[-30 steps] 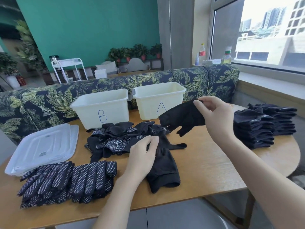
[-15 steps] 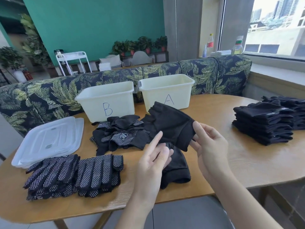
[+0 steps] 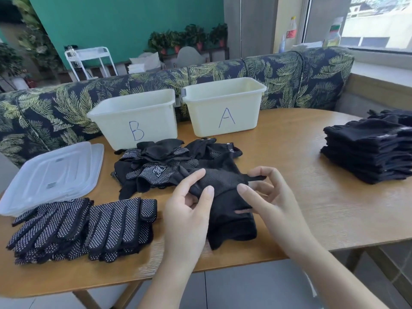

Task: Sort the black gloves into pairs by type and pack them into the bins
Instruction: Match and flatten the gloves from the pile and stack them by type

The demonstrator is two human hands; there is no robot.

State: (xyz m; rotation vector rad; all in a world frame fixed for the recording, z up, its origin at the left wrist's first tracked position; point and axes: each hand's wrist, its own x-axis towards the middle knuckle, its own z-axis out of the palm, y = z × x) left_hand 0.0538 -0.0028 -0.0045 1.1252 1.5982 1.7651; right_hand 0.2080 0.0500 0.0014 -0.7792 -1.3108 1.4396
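Observation:
A plain black glove (image 3: pixel 225 181) lies across another plain glove (image 3: pixel 231 228) near the table's front edge. My left hand (image 3: pixel 189 208) pinches its left side between thumb and fingers. My right hand (image 3: pixel 265 197) pinches a fingertip of the same glove at its right end. Behind them sits a loose heap of mixed black gloves (image 3: pixel 165 166), some with white dots. Dotted gloves (image 3: pixel 84 226) lie stacked at the front left. Plain folded gloves (image 3: pixel 367 150) are stacked at the right. Bin B (image 3: pixel 133 121) and bin A (image 3: pixel 225 108) stand at the back, open.
Clear plastic lids (image 3: pixel 51 175) lie at the left on the wooden table (image 3: pixel 312 210). A leaf-patterned sofa (image 3: pixel 301 79) runs behind the bins. Bottles stand on the window sill at the far right.
My right hand brought the plain glove down from in front of bin A onto the glove lying on the table. My left hand rose from the heap and took hold of it.

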